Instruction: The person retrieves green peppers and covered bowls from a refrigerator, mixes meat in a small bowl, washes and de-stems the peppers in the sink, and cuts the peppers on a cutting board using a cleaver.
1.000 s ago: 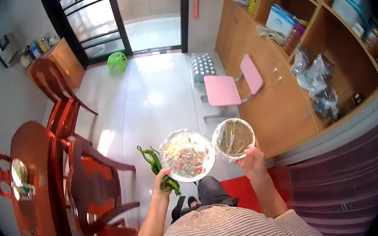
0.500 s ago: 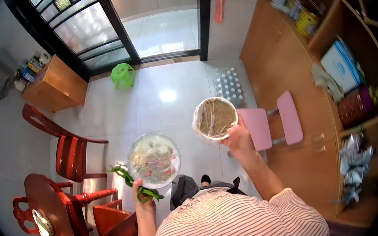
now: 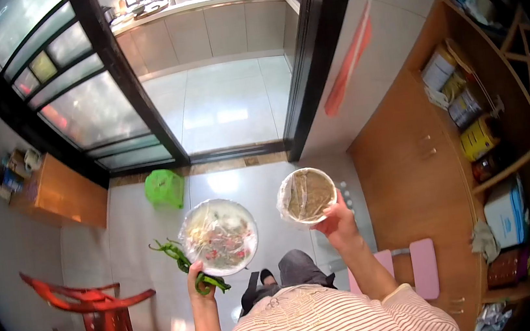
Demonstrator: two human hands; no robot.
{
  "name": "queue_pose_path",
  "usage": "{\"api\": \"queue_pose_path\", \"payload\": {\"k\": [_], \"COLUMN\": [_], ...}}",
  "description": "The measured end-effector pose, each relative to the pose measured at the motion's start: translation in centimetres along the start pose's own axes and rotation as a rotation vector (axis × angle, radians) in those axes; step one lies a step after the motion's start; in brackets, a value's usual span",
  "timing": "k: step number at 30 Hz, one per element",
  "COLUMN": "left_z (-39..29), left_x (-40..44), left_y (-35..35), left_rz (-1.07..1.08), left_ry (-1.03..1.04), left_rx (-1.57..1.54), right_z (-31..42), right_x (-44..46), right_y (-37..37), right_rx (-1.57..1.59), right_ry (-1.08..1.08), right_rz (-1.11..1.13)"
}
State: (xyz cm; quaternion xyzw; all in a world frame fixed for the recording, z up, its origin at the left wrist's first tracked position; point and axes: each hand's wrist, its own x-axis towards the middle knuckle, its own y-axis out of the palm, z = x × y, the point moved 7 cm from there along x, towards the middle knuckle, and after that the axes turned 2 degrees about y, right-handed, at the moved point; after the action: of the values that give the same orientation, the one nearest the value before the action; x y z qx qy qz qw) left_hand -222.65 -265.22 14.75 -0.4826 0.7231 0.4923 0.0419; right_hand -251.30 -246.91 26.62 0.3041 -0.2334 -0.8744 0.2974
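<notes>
My left hand (image 3: 198,283) grips a round plate (image 3: 252,233) of mixed food under clear plastic wrap. Long green peppers (image 3: 171,252) are in the same hand and stick out on both sides of it. My right hand (image 3: 339,225) is closed around the side of a white bowl (image 3: 332,185), its brownish contents showing through crinkled plastic wrap. Both dishes are held in front of my body, apart from each other, above the tiled floor. The fingers beneath the plate and bowl are mostly hidden.
A sliding glass door (image 3: 92,87) stands partly open toward a kitchen counter (image 3: 194,7) with a sink. Beside the doorway is a green stool (image 3: 164,189). Red wooden chairs (image 3: 109,317) are at left; a wooden cabinet (image 3: 403,169) and a pink chair (image 3: 424,268) flank the right.
I have moved forward toward the doorway and the view has tilted up, bringing the kitchen counter into sight. Both hands keep hold of the same things.
</notes>
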Motion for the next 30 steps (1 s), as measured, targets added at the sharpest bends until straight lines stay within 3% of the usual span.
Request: {"api": "queue_pose_path", "payload": {"k": [6,7,13,15,22,24,26,28,30], "left_z": [-1.7,-2.3,-5.0,-4.8,-7.6,-9.3,-7.9,-9.8,-11.0], "left_x": [18.3,16.6,29.1,26.7,33.8,35.0,43.7,46.4,49.6], "left_y": [11.6,11.4,15.2,14.8,16.0,17.0,22.1,26.9,28.9], "left_rz": [0.029,0.016,-0.001,-0.01,-0.059,0.01,-0.004,0.041,-0.084], "left_ry": [-0.001,-0.001,-0.011,-0.008,-0.032,-0.038,-0.031,-0.042,-0.046], "left_rx": [0.024,0.023,0.01,0.01,0.04,0.03,0.029,0.003,0.085], "right_z": [5.4,4.9,9.8,10.4,10.1,10.2,12.8,15.8,17.0], "right_x": [19.3,18.6,33.7,31.6,37.8,36.7,46.1,48.7,51.7], "right_y": [0.7,0.5,5.0,4.7,4.8,5.3,2.7,4.6,5.2], "right_rx": [0.056,0.051,0.046,0.095,0.17,0.145,0.154,0.123,0.112], "right_ry": [-0.04,-0.015,-0.037,-0.053,-0.138,-0.148,-0.093,-0.097,-0.077], "right_rz": [-0.093,-0.059,0.006,-0.004,-0.028,-0.119,-0.154,-0.127,-0.145]}}
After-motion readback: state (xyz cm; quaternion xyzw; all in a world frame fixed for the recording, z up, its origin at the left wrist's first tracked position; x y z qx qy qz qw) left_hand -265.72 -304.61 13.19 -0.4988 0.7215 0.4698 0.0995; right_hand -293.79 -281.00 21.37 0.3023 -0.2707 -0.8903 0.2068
